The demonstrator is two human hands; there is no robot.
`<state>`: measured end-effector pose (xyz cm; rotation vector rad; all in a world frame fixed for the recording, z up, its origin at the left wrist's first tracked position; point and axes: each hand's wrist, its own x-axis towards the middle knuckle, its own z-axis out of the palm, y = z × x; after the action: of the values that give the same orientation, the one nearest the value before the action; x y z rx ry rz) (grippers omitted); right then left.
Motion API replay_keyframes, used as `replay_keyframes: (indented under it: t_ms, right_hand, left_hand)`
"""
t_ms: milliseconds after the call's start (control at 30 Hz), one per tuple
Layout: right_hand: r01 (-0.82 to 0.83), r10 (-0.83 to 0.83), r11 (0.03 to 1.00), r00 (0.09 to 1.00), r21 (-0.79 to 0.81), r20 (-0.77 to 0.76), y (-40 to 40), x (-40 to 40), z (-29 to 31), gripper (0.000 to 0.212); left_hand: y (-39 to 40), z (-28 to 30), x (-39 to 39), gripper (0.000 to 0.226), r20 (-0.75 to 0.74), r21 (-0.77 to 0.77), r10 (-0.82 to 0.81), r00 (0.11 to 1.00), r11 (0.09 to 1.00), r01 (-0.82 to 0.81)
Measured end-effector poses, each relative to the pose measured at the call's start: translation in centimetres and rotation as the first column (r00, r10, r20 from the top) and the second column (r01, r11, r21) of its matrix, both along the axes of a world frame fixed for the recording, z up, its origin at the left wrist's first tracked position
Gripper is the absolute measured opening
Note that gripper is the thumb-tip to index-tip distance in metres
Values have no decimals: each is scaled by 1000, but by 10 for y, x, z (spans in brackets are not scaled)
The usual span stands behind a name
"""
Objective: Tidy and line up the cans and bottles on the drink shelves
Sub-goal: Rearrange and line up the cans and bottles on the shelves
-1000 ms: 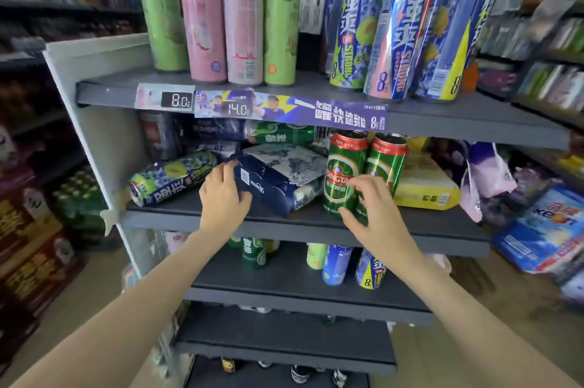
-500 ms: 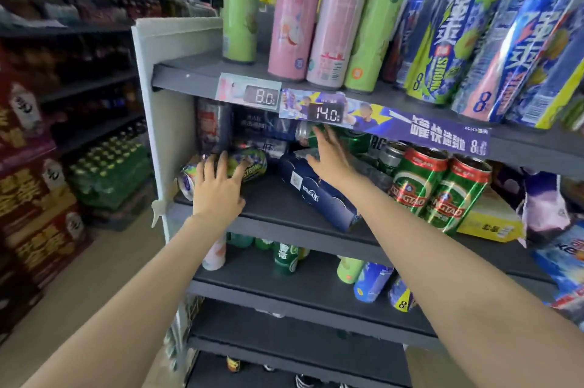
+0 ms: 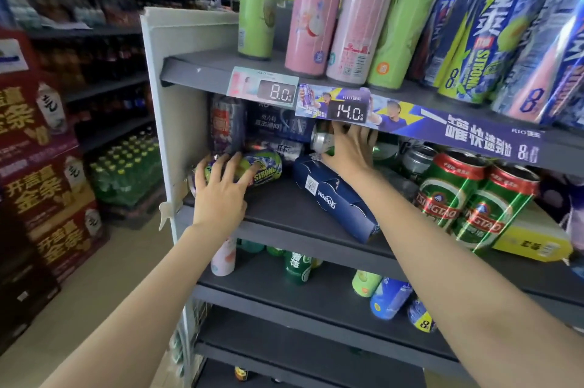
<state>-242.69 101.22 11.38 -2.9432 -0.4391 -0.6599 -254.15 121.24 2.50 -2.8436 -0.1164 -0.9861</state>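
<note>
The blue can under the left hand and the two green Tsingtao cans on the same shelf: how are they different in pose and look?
The blue can lies on its side; the two green Tsingtao cans stand on end. The blue can is blue and yellow-green with "STRONG" printed on it; the Tsingtao cans are green with red tops. The left hand rests on the blue can; no hand touches the Tsingtao cans. All sit on the same grey shelf.

Toppled can (image 3: 249, 168) left of multipack (image 3: 335, 198) — perhaps touching
</note>
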Motion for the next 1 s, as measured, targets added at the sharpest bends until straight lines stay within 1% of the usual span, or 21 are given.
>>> replay_keyframes:
  t_ms: [100,200,267,333,367,400,467,567,633,733,800,867,933,1000]
  right_hand:
    - [-19,20,1000,998,-12,56,-3,-6,-3,83]
    - [-78,78,996,997,35,-2,-3,-11,3,89]
    - [-87,90,995,993,47,-73,-4,-16,11,90]
    - [-57,54,998,988,-17,-144,-4,-25,17,89]
    - [-40,32,998,987,-49,-157,-5,-29,19,87]
    - [-29,19,998,989,-62,-147,-5,-34,18,84]
    - [-46,43,999,994,-27,-98,-7,-42,14,80]
    - [-149,150,989,987,16,-62,-11,-62,11,71]
    - [-210,210,978,977,1,-35,-13,-78,10,68]
    - [-328,328,944,945,33,-2,-11,-103,7,70]
    - [-387,386,917,922,94,26,-7,-121,6,72]
    - [-432,427,872,901,229,74,-2,-136,8,71]
    - [-459,453,804,885,377,111,4,-148,11,70]
    - [-459,465,745,878,484,117,9,-155,14,70]
  left_hand:
    - [-1,-5,3,69,89,12,-41,995,999,40]
    - [-3,-8,3,62,85,10,-46,995,999,46]
    - [-2,-2,2,66,41,-7,-49,998,999,49]
    - [0,10,-1,69,-33,-32,-47,998,998,46]
    - [2,13,-3,68,-101,-39,-50,994,998,46]
    - [5,15,-3,68,-146,-52,-64,987,997,57]
    - [8,20,-5,70,-203,-58,-90,975,995,80]
    - [13,26,-7,73,-264,-80,-146,953,988,129]
    - [19,27,-8,70,-229,-111,-195,954,979,173]
    - [26,20,-14,59,-78,-123,-261,962,960,250]
    - [29,13,-22,55,-27,-156,-267,963,953,260]
    - [31,10,-34,57,-19,-165,-260,965,953,254]
    - [37,6,-42,61,-40,-169,-264,964,952,254]
    - [44,4,-46,65,-92,-175,-287,953,947,269]
